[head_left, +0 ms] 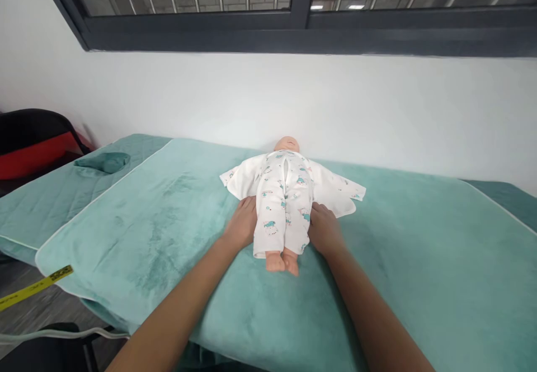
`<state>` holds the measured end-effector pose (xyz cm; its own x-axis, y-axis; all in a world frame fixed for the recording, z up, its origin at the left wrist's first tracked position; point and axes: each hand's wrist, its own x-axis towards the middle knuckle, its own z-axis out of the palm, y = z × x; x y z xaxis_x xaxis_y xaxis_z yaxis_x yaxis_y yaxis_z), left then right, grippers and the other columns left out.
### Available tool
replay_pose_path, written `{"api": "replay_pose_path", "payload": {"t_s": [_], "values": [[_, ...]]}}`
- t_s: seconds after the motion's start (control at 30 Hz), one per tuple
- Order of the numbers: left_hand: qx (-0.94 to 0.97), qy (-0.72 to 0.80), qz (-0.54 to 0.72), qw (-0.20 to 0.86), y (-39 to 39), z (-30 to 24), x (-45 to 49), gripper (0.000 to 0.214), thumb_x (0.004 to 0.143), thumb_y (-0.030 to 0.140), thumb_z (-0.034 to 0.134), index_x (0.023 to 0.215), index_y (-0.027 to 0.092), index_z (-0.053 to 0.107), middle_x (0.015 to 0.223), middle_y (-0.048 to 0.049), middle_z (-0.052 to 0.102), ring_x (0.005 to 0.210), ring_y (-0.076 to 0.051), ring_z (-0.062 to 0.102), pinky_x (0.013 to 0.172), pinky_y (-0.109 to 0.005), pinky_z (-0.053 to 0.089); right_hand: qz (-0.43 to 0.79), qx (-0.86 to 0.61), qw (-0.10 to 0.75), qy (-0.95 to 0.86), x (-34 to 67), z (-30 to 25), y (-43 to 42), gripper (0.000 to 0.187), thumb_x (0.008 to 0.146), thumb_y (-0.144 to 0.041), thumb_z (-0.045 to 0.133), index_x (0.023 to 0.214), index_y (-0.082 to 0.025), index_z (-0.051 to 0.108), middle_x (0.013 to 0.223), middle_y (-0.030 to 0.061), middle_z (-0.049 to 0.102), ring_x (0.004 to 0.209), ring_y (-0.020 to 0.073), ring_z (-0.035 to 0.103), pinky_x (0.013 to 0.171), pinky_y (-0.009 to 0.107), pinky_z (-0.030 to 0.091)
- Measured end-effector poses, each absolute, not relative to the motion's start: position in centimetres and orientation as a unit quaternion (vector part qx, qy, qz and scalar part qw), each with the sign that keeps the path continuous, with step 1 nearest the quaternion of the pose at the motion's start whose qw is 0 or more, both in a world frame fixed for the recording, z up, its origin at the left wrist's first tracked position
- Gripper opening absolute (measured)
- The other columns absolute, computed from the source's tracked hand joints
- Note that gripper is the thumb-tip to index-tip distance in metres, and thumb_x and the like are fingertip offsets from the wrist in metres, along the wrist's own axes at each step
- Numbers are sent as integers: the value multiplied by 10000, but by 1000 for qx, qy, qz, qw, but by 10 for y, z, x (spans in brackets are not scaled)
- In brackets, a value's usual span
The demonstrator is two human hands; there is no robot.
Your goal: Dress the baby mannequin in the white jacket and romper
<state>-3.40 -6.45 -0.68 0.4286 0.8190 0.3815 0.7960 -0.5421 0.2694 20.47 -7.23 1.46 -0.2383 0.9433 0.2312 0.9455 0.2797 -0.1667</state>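
A baby doll (287,144) lies on its back on the green bed, its head toward the wall. It wears a white printed baby top (333,184) with the sleeves spread to both sides. White printed baby trousers (271,215) cover its front and legs, and the bare feet (274,261) stick out below the hems. At the trousers' left edge, my left hand (244,220) is closed on the cloth, its fingertips partly hidden. My right hand (325,227) grips the opposite edge, with its fingers curled and partly tucked out of sight.
The soft green bed cover (419,260) extends to both sides. Behind it rise a white wall and a dark window frame (251,36). A black and red chair (37,151) stands far left; a yellow strip (37,288) and a pale cable (62,334) are at lower left.
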Motion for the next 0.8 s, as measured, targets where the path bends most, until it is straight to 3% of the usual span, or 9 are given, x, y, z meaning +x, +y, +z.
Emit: {"api": "replay_pose_path", "payload": {"t_s": [0.27,0.47,0.63,0.8], "values": [[829,519,210,6,-66,-1,-28,454,899,338,543,1325,185,525,1236,-135,607,1149,-287,531,1003,-418,411,34,-508,231,-829,217,6,-76,184,812,-106,502,806,-183,669,873,65,626,874,206,528,764,302,348],[822,541,179,-20,-54,5,-19,505,872,403,581,1324,182,541,1231,-128,630,1165,-310,503,1007,-431,382,42,-512,238,-824,217,-1,-73,166,811,-116,527,825,-192,674,905,64,637,888,212,524,754,306,351],[802,565,191,-21,-48,2,-19,286,872,309,566,1118,193,653,1059,-111,672,1051,-296,539,912,-411,413,0,-555,221,-802,216,-4,-70,187,762,-69,534,820,-189,666,935,78,630,896,223,501,718,313,338],[779,584,223,-56,-55,-1,-26,118,875,244,546,904,200,652,950,-98,660,973,-272,550,845,-390,420,12,-526,262,-809,224,-6,-65,245,773,-33,469,716,-192,647,842,63,644,869,210,505,738,306,346]]}}
